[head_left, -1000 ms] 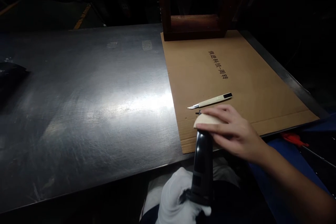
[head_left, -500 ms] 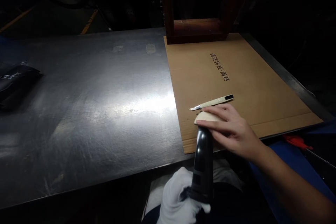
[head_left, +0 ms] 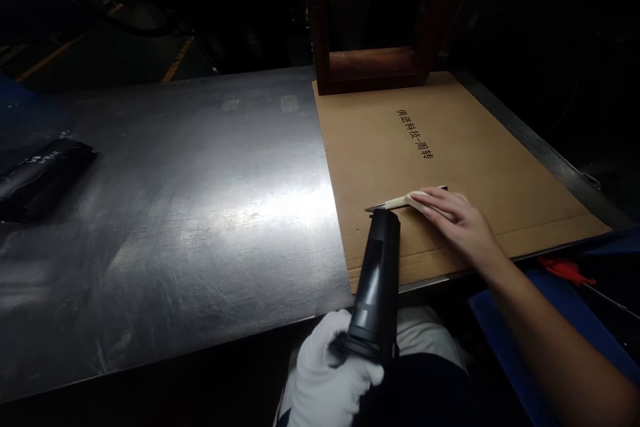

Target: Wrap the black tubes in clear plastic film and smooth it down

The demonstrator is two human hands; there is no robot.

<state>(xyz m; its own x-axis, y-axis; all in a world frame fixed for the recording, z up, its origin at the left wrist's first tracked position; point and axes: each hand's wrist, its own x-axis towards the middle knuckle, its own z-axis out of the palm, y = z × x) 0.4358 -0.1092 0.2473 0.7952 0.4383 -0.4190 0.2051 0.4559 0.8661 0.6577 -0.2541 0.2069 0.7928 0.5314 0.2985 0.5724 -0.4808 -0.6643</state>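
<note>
Head: two hands [head_left: 330, 373] [head_left: 453, 223], one knife [head_left: 393, 203], perhaps toner [head_left: 376, 280].

Person's own body, seen from the head-worn camera. The left hand [head_left: 327, 373] wears a white glove [head_left: 320, 380] of soft, slightly fuzzy fabric, which covers the fingers and the back of the hand; its cuff is out of view. The right hand [head_left: 453, 223] is ungloved, with slim, tapering fingers, and the right forearm [head_left: 560, 340] is bare out to the lower right edge of the frame. A dark navy garment [head_left: 415, 393] fills the bottom edge of the view, below the near table edge. Above it lies a patch of white fabric [head_left: 430, 332], its kind unclear.
</note>
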